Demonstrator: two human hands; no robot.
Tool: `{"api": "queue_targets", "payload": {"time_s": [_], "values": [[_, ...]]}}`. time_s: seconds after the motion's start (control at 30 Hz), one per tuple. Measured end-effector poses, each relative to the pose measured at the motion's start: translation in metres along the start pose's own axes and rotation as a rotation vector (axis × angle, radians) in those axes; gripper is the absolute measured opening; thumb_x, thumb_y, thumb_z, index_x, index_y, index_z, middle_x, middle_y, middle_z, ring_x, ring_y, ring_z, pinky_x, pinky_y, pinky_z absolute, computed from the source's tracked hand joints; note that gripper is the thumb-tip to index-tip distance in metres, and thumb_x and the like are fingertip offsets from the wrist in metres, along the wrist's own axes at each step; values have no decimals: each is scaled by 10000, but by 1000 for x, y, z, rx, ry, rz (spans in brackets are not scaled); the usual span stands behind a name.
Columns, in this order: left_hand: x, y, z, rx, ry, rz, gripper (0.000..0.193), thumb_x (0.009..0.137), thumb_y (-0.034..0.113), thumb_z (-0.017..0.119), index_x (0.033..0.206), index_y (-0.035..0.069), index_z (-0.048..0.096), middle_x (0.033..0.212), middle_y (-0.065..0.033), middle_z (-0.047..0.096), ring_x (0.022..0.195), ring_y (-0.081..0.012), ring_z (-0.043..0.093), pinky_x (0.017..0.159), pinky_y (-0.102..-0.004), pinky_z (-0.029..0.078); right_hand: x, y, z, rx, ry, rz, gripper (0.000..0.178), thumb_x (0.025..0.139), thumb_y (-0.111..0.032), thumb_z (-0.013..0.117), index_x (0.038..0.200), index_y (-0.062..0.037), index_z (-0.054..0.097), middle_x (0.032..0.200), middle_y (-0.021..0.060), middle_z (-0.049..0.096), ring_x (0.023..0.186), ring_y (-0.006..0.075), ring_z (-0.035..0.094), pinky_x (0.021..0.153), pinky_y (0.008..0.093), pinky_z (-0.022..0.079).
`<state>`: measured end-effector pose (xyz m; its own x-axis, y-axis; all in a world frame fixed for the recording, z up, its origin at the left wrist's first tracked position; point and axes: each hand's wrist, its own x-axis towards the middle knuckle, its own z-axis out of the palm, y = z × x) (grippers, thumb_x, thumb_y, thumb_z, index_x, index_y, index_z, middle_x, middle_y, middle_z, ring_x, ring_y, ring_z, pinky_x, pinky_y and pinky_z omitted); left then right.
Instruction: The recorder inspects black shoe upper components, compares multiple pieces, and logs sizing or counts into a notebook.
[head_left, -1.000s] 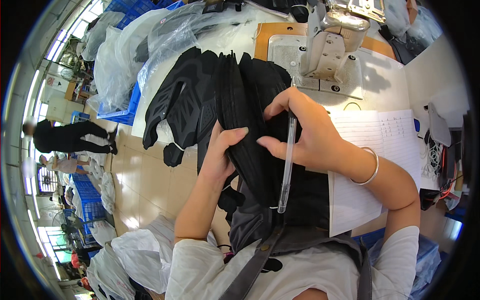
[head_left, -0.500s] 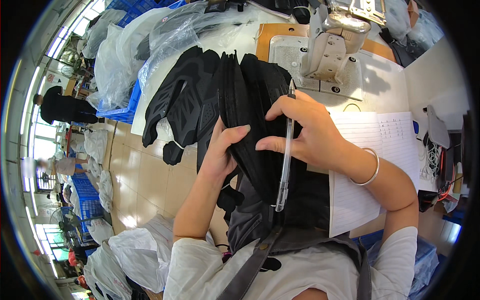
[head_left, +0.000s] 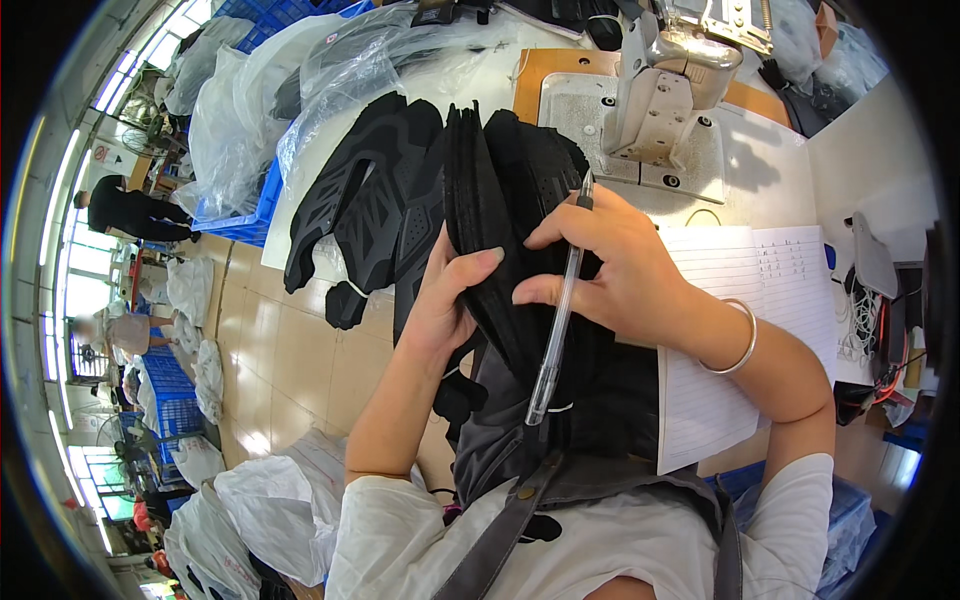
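Note:
My left hand is closed on a black fabric piece with a zipper-like strip, its thumb lying on the near face. Tucked between the fingers of my right hand is a clear-barrelled pen, tip pointing up and away. The thumb and index finger of that hand are apart, close to the black fabric. Black moulded, ridged panels hang over the table edge to the left and seem joined to the piece; the join is hidden. Under my right forearm lies an open lined notebook.
A sewing machine stands on the white table at the far right. Blue crates with clear plastic bags are at the far left. White bags fill the lower left. A person in black stands further off.
The pen's lower end has swung left and toward me, and my right fingers have shifted slightly. My left hand keeps its hold on the fabric. The person in black leans further over.

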<state>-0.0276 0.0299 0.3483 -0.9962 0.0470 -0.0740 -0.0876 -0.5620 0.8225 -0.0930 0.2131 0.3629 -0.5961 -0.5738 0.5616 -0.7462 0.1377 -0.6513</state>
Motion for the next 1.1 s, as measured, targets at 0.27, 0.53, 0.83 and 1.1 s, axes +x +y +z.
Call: {"api": "queue_targets", "payload": {"time_s": [0.27, 0.53, 0.83, 1.1], "values": [[1, -2, 0, -1, 15, 4, 626, 814, 34, 571, 1372, 0, 290, 1250, -167, 491, 1128, -244, 540, 943, -352, 476, -1, -2, -3, 26, -41, 29, 356, 665, -318, 804, 817, -65, 605, 701, 98, 554, 700, 257, 520, 607, 351, 430], [0, -2, -3, -12, 27, 0, 629, 806, 38, 572, 1365, -4, 286, 1225, -164, 507, 1098, -236, 558, 924, -348, 490, -1, -1, -7, 135, -77, 25, 246, 685, -163, 735, 853, -47, 598, 781, 135, 557, 752, 288, 527, 663, 371, 428], [0, -1, 4, -49, 26, -1, 640, 797, 39, 576, 1364, -3, 280, 1217, -168, 505, 1058, -242, 583, 906, -353, 512, -5, -4, 3, 144, 72, 139, 366, 690, -46, 637, 1051, -63, 581, 824, 145, 548, 755, 300, 519, 686, 380, 435], [-3, -2, -2, -62, 57, -30, 648, 800, 38, 579, 1374, 11, 277, 1226, -166, 501, 1077, -234, 573, 914, -349, 507, -2, 3, 1, 38, -4, -30, 178, 668, -47, 639, 845, -54, 616, 767, 105, 580, 750, 275, 549, 681, 375, 433]]}}
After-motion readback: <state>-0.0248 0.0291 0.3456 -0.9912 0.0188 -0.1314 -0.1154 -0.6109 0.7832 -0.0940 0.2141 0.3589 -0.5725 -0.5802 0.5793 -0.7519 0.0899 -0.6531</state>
